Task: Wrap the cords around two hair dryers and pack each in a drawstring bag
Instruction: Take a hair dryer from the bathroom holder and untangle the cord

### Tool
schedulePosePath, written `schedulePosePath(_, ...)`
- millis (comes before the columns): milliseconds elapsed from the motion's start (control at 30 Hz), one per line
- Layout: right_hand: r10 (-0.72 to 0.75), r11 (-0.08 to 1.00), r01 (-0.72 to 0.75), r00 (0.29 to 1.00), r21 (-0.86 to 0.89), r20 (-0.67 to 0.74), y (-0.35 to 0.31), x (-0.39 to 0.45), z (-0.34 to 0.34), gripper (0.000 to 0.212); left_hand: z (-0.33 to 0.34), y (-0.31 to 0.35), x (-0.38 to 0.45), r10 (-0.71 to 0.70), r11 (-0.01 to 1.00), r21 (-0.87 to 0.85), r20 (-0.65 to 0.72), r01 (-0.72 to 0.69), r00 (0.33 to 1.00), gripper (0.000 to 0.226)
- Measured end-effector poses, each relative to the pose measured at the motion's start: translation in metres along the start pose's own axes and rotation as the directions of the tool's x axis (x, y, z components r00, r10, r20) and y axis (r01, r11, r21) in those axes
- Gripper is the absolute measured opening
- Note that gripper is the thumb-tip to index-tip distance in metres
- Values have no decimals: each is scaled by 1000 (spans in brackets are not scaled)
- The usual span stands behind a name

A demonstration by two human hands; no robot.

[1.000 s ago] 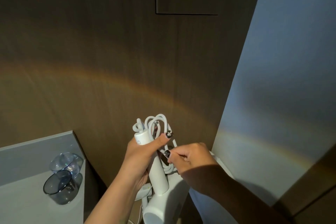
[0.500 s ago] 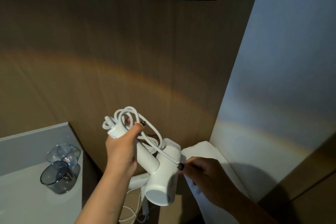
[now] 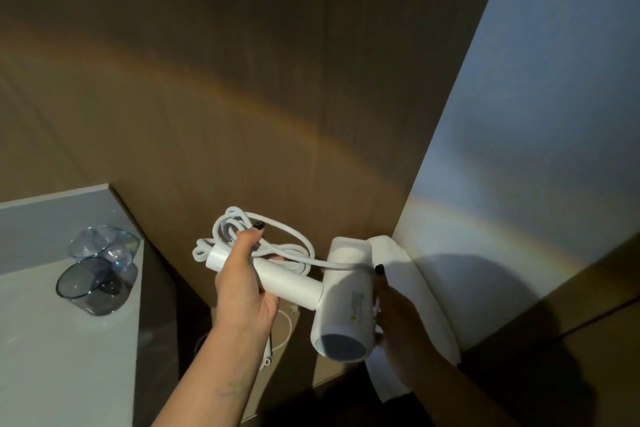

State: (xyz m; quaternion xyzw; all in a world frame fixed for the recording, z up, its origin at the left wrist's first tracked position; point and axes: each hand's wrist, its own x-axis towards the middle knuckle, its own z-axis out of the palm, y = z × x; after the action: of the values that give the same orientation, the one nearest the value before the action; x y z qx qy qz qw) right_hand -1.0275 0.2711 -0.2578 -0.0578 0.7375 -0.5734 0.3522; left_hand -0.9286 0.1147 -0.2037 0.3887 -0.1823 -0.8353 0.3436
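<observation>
Dryer [image 3: 341,302] now lower, handle leftward.

Single head-worn wide-angle view, looking forward and down from close above the person's hands toward a wood-panelled wall [image 3: 214,87]. A grey counter [image 3: 52,350] occupies the near left; a pale wall [image 3: 540,107] the right.

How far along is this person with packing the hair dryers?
Done: the cord looks coiled against the handle of one hair dryer. In hand: the left hand grips handle and coil; the right hand is at the dryer's body beside a white bag, whose opening I cannot see. Left: bagging this dryer. Below, another loose cord hangs, probably the second dryer's, not yet wrapped.
</observation>
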Motion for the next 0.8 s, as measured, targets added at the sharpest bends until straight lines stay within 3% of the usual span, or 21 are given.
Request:
schedulePosePath(100,187,966,-200,978,161,92,4,4,3,46,-6,-13,0,55,998,36,-46,-54,997,14)
schedulePosePath(200,304,931,-323,944,173,126,13,13,1,68,-13,-24,1,100,993,66,-117,-93,988,16)
schedulePosePath(333,341,917,-384,893,104,295,21,0,-2,75,-24,-37,-2,120,992,50,-202,-112,972,16)
schedulePosePath(467,301,805,-470,850,363,432,30,0,-4,48,-35,-50,-8,133,991,35,-226,-128,965,14)
schedulePosePath(500,296,765,-495,838,411,459,32,2,-3,50,-38,-53,-9,138,990,32,-228,-134,964,14)
schedulePosePath(633,304,720,-523,829,456,470,49,12,3,57,-50,-64,-17,142,990,29,-247,-139,958,11)
schedulePosePath(800,410,725,-586,790,362,456,69,14,10,60,-72,-71,-21,125,992,33,-296,-121,947,10)
